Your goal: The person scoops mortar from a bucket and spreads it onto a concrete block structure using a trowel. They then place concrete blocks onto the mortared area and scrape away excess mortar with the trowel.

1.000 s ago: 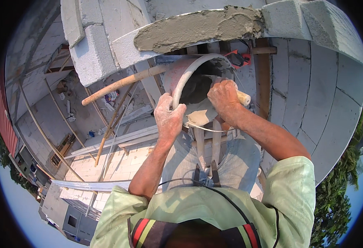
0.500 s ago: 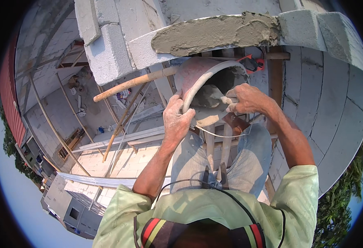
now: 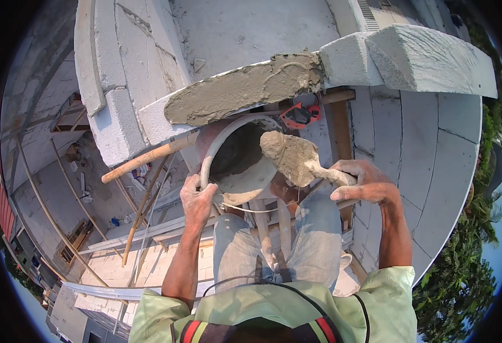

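Observation:
My left hand (image 3: pixel 198 197) is closed on the near left rim of a mortar-caked bucket (image 3: pixel 207 163), which tilts with its mouth toward me. In my right hand (image 3: pixel 368 182) is the handle of a trowel (image 3: pixel 334 174), its blade heaped with wet grey mortar (image 3: pixel 290 153). The loaded blade hangs over the right side of the bucket's mouth. Some mortar lies inside the bucket, much of it in shadow. Beyond the bucket, a thick bed of wet mortar (image 3: pixel 234 91) covers the top of the white block wall. The bucket's thin wire handle droops below its rim.
White blocks (image 3: pixel 428 60) stand on the wall at the right of the mortar bed. A red-and-black tool (image 3: pixel 300 115) rests behind the bucket. A wooden pole (image 3: pixel 148 157) juts out to the left. Far below at left lies a floor with poles and planks.
My right hand has drawn the trowel up out of the bucket and to the right, with mortar on it. The left hand still grips the rim. The whole view has shifted.

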Available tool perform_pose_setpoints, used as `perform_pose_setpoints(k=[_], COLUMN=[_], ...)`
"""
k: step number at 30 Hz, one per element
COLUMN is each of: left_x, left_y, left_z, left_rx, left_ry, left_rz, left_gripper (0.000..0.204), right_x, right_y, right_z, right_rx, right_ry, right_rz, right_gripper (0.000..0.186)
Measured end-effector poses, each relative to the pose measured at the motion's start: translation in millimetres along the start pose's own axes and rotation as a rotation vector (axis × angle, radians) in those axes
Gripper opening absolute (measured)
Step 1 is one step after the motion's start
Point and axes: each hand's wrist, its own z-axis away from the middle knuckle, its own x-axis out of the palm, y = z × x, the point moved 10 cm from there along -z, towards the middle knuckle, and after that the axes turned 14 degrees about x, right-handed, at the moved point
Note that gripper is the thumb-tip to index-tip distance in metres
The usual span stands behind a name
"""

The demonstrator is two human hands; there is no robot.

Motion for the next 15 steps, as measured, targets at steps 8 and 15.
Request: perform_pose_setpoints(k=[8,15], left_x=[12,22], left_y=[4,0], left_z=[2,6], left_rx=[-0.005,0.046], left_ry=[-0.031,-0.042], left_rz=[-0.077,-0.104], left_gripper=[0.024,0.024], right_x=[-56,-80], right_y=[10,2], right_z=[24,10], right_rx=[-0.057,-0.157], right_ry=[0.167,0.074], right_rz=[-0.531,-0.721], right_gripper=[0.053,0.052])
